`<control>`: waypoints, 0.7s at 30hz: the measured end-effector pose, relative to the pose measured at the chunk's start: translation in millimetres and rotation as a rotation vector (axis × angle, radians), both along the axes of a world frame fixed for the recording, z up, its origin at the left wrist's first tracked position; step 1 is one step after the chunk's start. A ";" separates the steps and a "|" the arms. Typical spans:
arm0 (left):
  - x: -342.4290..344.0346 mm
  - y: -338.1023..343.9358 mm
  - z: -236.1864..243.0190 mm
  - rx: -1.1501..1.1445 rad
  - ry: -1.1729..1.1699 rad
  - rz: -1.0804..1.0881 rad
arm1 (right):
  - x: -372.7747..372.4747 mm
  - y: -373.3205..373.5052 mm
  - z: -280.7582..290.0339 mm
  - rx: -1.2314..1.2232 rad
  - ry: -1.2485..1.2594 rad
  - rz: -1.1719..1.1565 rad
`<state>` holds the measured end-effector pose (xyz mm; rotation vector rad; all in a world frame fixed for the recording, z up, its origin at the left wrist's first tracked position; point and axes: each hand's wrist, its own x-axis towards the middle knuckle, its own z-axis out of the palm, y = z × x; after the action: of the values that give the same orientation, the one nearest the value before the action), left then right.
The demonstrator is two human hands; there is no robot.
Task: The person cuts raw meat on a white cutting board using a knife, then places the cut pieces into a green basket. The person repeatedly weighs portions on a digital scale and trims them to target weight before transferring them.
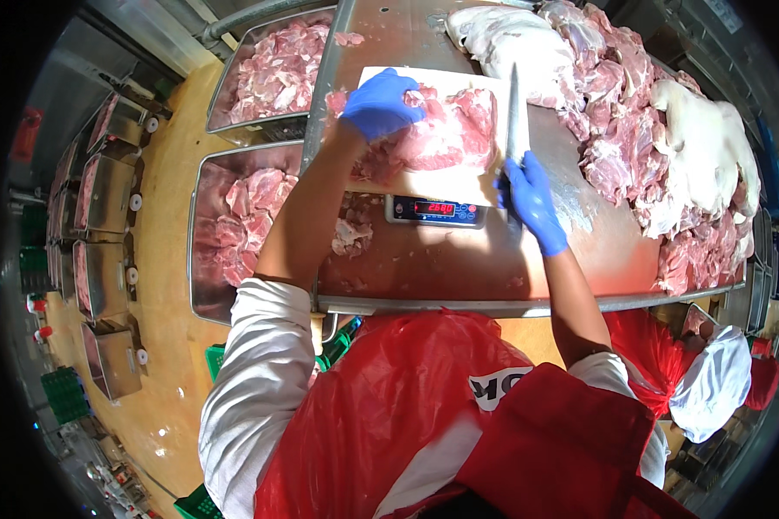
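My right hand (pixel 535 204), in a blue glove, is closed around the handle of a long knife (pixel 514 117). The blade points away from me, along the right edge of a white board (pixel 420 183). On that board lies a large piece of pink raw meat (pixel 446 138). My left hand (pixel 379 105), also blue-gloved, has its fingers curled over the meat's left end, and its fingertips are partly hidden there. Just below the board's near edge sits a digital scale (pixel 435 211) with a lit red display. Meat scraps (pixel 351 233) lie left of the scale.
A big heap of raw meat (pixel 610 121) with pale skin pieces covers the table's right side. Two metal bins of cut meat (pixel 273 73) (pixel 255 216) stand against its left edge. More metal bins (pixel 104 281) line the floor at left. Another person's white sleeve (pixel 710 381) shows at right.
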<state>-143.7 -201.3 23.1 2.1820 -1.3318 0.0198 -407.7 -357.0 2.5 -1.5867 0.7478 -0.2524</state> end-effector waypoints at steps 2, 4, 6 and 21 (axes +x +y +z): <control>-1.1 -8.0 -8.9 -0.010 -0.039 -0.014 | 25.6 9.6 2.6 0.182 -0.061 0.078; 4.5 -3.7 -28.0 -0.137 -0.174 -0.009 | 45.9 19.8 2.1 0.299 -0.101 0.175; 2.6 0.7 -19.2 -0.165 -0.139 -0.009 | 59.6 22.8 -1.9 0.298 -0.089 0.234; 5.6 62.7 42.6 -0.411 -0.205 -0.214 | 9.0 40.5 3.4 -0.821 -0.067 1.014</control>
<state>-138.1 -138.6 65.7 1.7217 -1.5132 0.4077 -398.7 -316.6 5.9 -2.5040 -0.3438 0.1711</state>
